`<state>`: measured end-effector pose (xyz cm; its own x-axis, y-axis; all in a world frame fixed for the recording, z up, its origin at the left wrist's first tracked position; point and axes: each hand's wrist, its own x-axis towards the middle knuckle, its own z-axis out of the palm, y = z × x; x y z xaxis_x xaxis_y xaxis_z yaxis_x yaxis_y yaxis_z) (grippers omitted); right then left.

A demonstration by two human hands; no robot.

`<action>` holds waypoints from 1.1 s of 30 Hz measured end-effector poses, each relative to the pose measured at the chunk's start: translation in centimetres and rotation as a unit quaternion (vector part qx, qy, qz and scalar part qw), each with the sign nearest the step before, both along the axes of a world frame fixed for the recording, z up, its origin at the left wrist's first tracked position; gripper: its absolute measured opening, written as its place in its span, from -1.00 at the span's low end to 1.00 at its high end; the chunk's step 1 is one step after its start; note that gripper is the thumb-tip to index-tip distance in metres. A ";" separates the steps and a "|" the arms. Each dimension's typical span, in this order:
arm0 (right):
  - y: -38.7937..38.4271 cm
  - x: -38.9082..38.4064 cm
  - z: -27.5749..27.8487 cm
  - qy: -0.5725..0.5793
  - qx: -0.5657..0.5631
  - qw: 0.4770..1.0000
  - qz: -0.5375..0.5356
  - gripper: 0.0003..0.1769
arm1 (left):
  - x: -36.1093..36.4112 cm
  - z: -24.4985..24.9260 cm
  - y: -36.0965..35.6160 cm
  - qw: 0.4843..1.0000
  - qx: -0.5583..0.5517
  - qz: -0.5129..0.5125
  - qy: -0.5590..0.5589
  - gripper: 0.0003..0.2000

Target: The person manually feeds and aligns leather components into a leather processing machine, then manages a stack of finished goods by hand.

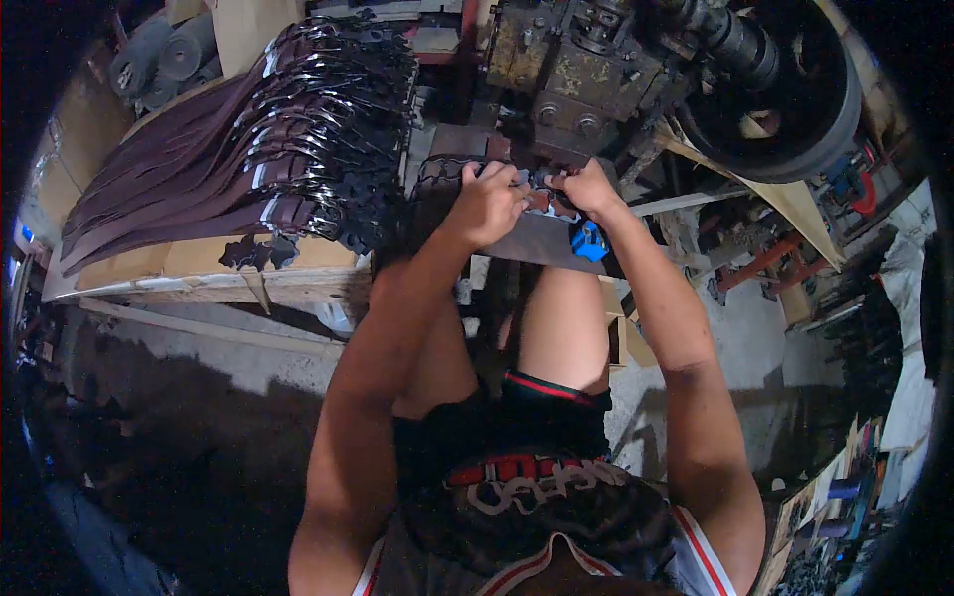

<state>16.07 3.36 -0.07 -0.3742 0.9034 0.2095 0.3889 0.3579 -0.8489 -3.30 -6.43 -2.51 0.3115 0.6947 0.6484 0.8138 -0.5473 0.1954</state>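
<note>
Far left, pile of brown straps [179,174] on cardboard [199,256]. Left hand [487,207] over counter [527,241], fingers bent, can't tell what's in its grip. Small brown pieces [543,203] on counter, between hands, before machine [586,84]. Right hand [588,189] beside pieces, grip narrow, contents unclear. Blue object [589,241] just nearer the body. Big wheel [835,124] far right.

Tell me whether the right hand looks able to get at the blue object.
Likely yes: the blue object lies close to the right hand, on its near side, and nothing visible covers it. The hand would probably just need to draw back from the machine.
</note>
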 end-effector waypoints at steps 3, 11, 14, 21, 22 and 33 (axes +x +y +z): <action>-1.4 -0.4 1.3 -0.002 -0.039 0.999 -0.022 -0.64 | 0.0 0.2 -0.2 1.000 0.004 0.004 0.011 -0.76; 0.5 -0.4 -0.4 0.043 -0.028 0.997 -0.064 -0.64 | -0.1 -0.1 0.1 0.999 0.029 -0.014 0.009 -0.73; -1.4 -1.1 1.7 0.079 -0.088 0.990 -0.074 -0.62 | 0.0 -0.3 0.3 0.999 0.038 -0.019 0.010 -0.73; 0.0 -1.3 0.8 0.117 -0.112 0.982 -0.101 -0.60 | 0.0 -0.1 0.1 0.999 0.041 -0.027 0.016 -0.74; -0.3 -1.3 1.0 0.119 -0.108 0.982 -0.104 -0.59 | 0.1 -0.1 0.0 0.999 0.038 -0.024 0.022 -0.74; -1.7 -0.3 3.2 -0.031 -0.052 0.996 0.072 -0.55 | 0.8 0.3 -0.3 0.995 0.087 -0.006 0.040 -0.75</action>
